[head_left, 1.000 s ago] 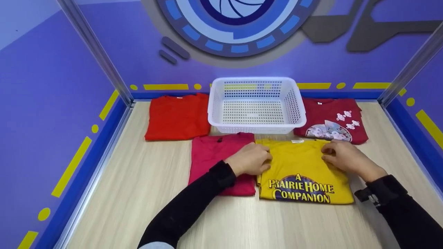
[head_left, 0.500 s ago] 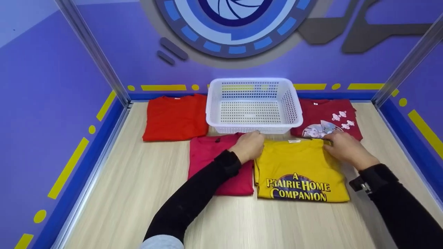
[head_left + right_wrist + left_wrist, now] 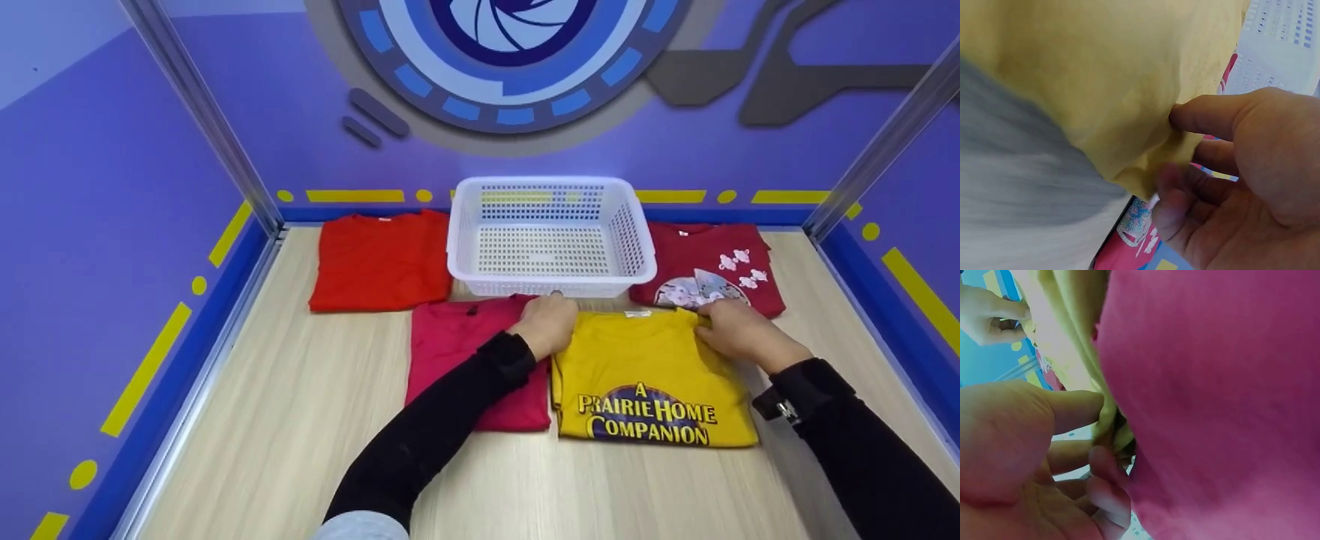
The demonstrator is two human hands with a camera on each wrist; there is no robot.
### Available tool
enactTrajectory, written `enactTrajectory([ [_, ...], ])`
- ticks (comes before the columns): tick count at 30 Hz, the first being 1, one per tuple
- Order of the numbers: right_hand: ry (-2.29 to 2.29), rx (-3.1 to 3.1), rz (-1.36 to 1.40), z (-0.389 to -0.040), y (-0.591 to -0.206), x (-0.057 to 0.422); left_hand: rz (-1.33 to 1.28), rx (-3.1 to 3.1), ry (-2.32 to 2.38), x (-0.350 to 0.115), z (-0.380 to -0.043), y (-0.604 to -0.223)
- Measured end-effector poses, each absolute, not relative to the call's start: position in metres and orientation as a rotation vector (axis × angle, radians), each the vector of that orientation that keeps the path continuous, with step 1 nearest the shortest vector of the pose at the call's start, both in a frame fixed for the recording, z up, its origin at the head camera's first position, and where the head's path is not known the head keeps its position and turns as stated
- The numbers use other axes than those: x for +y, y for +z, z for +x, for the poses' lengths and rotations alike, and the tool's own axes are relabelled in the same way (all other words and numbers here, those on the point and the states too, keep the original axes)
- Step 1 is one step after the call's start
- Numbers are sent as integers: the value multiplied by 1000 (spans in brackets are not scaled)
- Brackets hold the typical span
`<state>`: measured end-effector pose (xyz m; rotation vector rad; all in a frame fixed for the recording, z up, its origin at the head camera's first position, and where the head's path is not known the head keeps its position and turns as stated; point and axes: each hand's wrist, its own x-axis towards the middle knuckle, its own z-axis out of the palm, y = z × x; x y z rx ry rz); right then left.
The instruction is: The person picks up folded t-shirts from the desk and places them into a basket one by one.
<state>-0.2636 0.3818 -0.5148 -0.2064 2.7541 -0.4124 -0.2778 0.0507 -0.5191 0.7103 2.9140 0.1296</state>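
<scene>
Yellow shirt (image 3: 637,356) folded on table (image 3: 300,427), in front of basket (image 3: 551,288), just right of pink shirt (image 3: 450,352). Lettering (image 3: 646,412) reads A PRAIRIE HOME COMPANION, on near part. Left hand (image 3: 547,324) pinches yellow shirt's far left corner between thumb and fingers; black sleeve (image 3: 427,442) crosses pink shirt. Right hand (image 3: 744,330) pinches far right corner, narrow grip, cloth puckered at thumb. Basket stands near back wall (image 3: 300,135), red shirt (image 3: 382,262) left of it, maroon shirt (image 3: 664,259) right.
</scene>
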Motion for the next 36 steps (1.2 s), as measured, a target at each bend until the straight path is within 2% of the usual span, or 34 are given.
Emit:
enactTrajectory([
  [12, -466, 2816, -233, -259, -513, 398, 627, 2908, 330, 51, -279, -521],
  [21, -558, 2820, -286, -241, -471, 407, 629, 2864, 757, 27, -272, -501],
  [28, -557, 2933, -398, -222, -424, 405, 849, 2782, 948, -3, -266, -467],
  [36, -631, 3167, -464, -210, -381, 394, 946, 2787, 1095, -32, -255, -396],
])
